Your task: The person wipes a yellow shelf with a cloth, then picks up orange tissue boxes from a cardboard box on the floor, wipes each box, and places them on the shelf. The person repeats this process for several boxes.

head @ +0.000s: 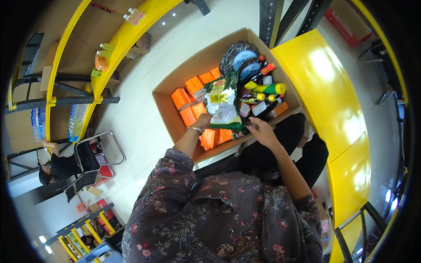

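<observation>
A cardboard box (174,74) stands before me, filled with packaged goods. My left hand (203,122) is at the lower left corner of a green and white plastic pouch (222,107), its fingers bent against the edge. To the pouch's lower right, my right hand (261,130) is over the box's near side, fingers curled beside a dark bottle (241,133); whether they grip it is unclear. Orange cartons (187,116) fill the box's left part. Dark bottles with labels and a yellow-green bottle (269,88) lie at the right, below black round packages (241,57).
A yellow metal shelf (329,88) runs along the box's right side. At the left, a yellow-edged rack (113,49) holds drink bottles (104,54). A person (62,164) sits there on a metal-framed chair (87,157).
</observation>
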A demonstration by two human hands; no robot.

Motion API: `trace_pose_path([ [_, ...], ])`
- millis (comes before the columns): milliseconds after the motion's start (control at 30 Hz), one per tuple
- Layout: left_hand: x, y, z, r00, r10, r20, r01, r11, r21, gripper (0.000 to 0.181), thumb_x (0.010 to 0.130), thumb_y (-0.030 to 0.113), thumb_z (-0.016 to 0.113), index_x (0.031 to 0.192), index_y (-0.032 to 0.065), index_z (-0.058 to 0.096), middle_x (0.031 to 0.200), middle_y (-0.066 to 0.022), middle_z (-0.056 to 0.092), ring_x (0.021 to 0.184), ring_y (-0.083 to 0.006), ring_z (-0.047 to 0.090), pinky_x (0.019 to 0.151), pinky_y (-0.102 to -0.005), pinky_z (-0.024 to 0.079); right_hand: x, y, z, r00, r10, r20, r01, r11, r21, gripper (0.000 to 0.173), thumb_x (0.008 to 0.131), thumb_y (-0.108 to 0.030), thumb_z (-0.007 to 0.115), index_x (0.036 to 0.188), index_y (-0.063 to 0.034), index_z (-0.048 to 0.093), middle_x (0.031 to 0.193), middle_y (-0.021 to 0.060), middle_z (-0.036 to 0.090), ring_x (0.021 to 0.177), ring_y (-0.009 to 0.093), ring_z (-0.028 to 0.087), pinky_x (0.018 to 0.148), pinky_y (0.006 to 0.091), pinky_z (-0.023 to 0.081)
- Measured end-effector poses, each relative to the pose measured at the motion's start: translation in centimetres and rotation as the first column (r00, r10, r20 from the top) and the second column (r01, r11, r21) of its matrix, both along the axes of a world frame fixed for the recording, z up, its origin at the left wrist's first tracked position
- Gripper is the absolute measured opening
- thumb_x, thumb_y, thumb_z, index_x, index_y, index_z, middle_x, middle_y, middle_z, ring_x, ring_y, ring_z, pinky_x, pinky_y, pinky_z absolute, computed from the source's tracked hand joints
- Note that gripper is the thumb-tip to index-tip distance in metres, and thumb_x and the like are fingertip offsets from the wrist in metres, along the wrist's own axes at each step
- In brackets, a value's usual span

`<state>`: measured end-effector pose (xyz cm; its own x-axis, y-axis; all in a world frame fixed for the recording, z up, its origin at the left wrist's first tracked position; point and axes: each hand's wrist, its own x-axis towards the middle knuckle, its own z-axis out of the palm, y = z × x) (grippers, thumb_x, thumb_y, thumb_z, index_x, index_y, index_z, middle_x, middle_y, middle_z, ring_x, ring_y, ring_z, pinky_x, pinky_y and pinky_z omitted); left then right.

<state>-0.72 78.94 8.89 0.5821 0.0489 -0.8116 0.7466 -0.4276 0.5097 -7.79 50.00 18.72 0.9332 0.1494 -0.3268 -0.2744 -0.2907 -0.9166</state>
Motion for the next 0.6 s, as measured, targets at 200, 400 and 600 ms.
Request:
trace_pose_path([
  [200,-10.2,9.7,-8.6,0.984,-0.096,-0.150,0.139,0.941,0.307,0.042,0.078,0.032,0.063,0.103,-0.0009,0.057,0.094,-0.0143,0.058,0.082,-0.0266,0.056,0.068,-0.0353,0.045,-0.7,8.5,-8.7,0.902,0.364,-0.235,-0.396,0.912,-0.106,0.038,0.084,-0.023,0.057,0.113,0.0023,0.056,0.108,0.0174,0.063,0.098,0.031,0.060,0.083,0.0370,0.047],
  [400,-11.1,7.1,-9.4,0.999,-0.049,0.009,0.046,0.971,0.236,0.095,0.067,0.033,0.076,0.139,-0.0010,0.025,0.128,-0.0249,0.048,0.117,-0.0365,0.049,0.098,-0.0400,0.040,-2.6,11.3,-10.4,0.805,0.441,-0.396,-0.586,0.691,-0.423,0.034,0.083,-0.030,0.054,0.107,-0.0064,0.059,0.105,0.0176,0.062,0.099,0.033,0.059,0.087,0.0430,0.046],
  [600,-10.8,3.7,-11.8,0.989,-0.023,-0.145,0.085,0.894,0.439,0.106,0.062,0.039,0.080,0.141,0.0073,0.017,0.140,-0.0243,0.027,0.127,-0.0377,0.034,0.102,-0.0436,0.037,-1.5,11.3,-10.0,0.941,0.091,-0.326,-0.249,0.840,-0.482,0.038,0.079,-0.025,0.061,0.114,-0.0131,0.058,0.143,0.0136,0.029,0.124,0.036,0.039,0.096,0.0420,0.040],
])
